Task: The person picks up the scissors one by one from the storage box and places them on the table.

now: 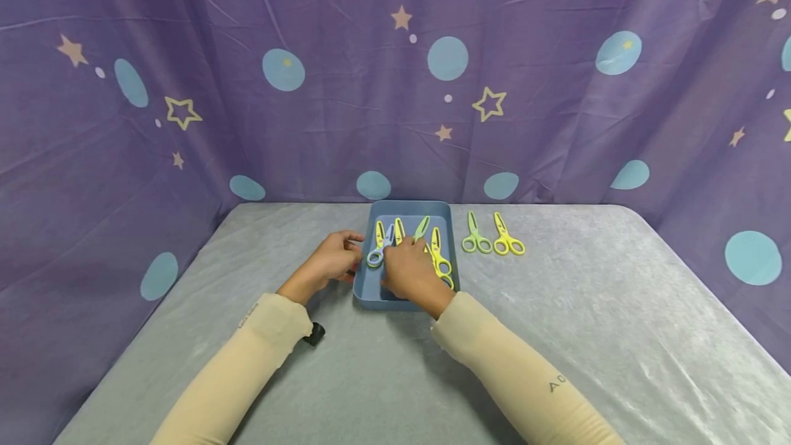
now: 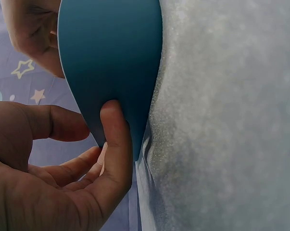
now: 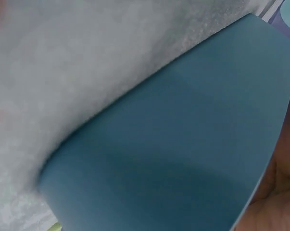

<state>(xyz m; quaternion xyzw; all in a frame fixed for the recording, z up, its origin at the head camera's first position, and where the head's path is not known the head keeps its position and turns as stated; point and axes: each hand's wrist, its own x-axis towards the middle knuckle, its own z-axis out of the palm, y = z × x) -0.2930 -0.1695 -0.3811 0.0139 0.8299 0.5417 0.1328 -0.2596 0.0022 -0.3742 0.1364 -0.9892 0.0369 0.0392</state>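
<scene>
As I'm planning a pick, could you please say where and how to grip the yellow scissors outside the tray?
I'd probably grip the yellow scissors by their handle loops, from the near side: they lie flat, loops at the near end, blades pointing away.

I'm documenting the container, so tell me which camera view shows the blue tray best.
The head view: it takes in the blue tray from above, with scissors inside, though the right hand covers part. The left wrist view shows only outer wall, touched by the left hand; the right wrist view, outer wall close up.
</scene>
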